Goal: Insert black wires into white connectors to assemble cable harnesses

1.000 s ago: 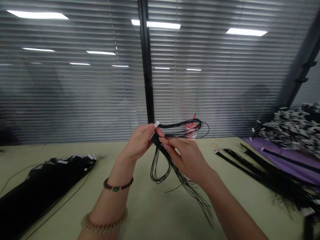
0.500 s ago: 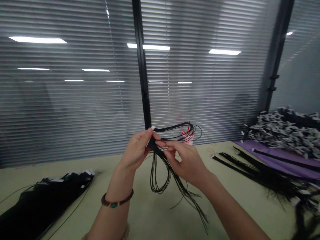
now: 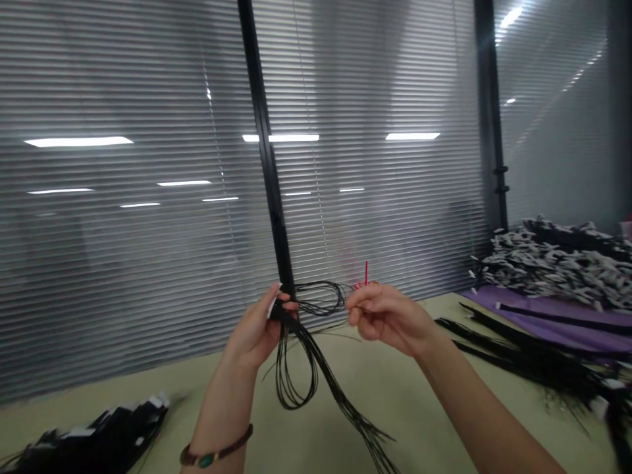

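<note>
My left hand (image 3: 259, 328) is closed around the connector end of a black wire harness (image 3: 320, 355), near the middle of the view. White connectors (image 3: 272, 308) show at its thumb and fingers. From that grip one loop of thin wires bends out to the right and another hangs down. The loose tails slope toward the lower right, above the table. My right hand (image 3: 382, 316) is raised to the right of the upper loop, thumb and fingers pinched together. A thin black wire (image 3: 347, 286) runs to those fingertips; its end is hidden there.
On the pale table (image 3: 276, 441), a pile of black harnesses (image 3: 106, 434) lies at left. More black harnesses (image 3: 533, 355) and a purple sheet (image 3: 543, 313) bearing a heap of white-ended wires (image 3: 557, 263) are at right. A red straw (image 3: 366, 272) stands behind my right hand; blinds (image 3: 148, 263) rise behind.
My right hand has moved right, away from the harness beside my left hand, with its fingers pinched. My left hand keeps its hold. The whole view has shifted, with the table lower.
</note>
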Demonstrator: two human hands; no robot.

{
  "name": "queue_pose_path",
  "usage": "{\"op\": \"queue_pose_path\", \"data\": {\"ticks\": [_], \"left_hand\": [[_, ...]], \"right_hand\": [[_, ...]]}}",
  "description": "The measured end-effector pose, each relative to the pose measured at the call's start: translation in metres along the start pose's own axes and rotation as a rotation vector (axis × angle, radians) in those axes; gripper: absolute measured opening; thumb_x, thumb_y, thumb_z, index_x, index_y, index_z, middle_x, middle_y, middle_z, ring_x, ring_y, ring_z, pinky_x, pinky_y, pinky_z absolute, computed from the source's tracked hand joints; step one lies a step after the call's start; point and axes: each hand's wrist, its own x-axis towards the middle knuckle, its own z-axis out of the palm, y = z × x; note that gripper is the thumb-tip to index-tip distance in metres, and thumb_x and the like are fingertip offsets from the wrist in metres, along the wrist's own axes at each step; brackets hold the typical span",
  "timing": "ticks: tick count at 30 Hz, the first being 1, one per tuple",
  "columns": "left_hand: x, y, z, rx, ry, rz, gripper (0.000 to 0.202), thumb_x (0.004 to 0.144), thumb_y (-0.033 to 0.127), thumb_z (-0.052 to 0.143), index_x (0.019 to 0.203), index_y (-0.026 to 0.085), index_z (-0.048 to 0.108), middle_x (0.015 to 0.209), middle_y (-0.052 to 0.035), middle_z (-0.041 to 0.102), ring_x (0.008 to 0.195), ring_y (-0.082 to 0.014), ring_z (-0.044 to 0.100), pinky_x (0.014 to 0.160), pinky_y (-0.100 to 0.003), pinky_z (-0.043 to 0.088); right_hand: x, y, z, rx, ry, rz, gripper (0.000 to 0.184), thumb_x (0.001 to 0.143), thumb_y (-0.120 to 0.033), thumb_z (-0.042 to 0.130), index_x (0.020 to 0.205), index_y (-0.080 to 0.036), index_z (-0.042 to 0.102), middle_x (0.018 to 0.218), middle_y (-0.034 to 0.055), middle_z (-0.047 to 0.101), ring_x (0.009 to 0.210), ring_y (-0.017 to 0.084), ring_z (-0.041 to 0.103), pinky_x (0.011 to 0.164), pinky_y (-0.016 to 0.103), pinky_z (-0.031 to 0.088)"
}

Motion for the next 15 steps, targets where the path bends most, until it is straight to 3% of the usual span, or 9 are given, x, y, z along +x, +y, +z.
{"op": "queue_pose_path", "data": {"ticks": [4,9,15], "left_hand": [[0.009,0.004,-0.010,-0.116,0.100,-0.034,0.019,0.084,0.024,0.046,0.068,0.016,0.054,0.057,-0.0001,0.062,0.054,-0.0114,0.061,0.052,-0.023,0.050],[0.021,0.007,-0.021,-0.246,0.221,-0.020,0.026,0.087,0.026,0.040,0.067,0.016,0.054,0.056,0.0014,0.062,0.053,-0.0097,0.061,0.051,-0.021,0.050],[0.026,0.003,-0.027,-0.284,0.224,-0.093,0.025,0.085,0.029,0.043,0.067,0.017,0.056,0.056,0.0003,0.061,0.052,-0.0135,0.061,0.051,-0.028,0.049]], "right_hand": [[-0.001,-0.009,-0.014,0.054,0.109,-0.165,0.020,0.065,-0.016,0.064,0.085,-0.017,0.067,0.077,0.0033,0.065,0.053,0.004,0.049,0.050,0.017,0.038],[-0.001,-0.020,-0.020,0.001,0.331,-0.330,0.014,0.071,-0.026,0.061,0.083,-0.020,0.066,0.071,-0.0009,0.060,0.054,0.004,0.047,0.051,0.017,0.039],[0.006,-0.016,-0.020,-0.078,0.445,-0.399,0.014,0.073,-0.031,0.060,0.083,-0.022,0.065,0.100,0.0038,0.058,0.078,0.012,0.055,0.063,0.023,0.045]]}}
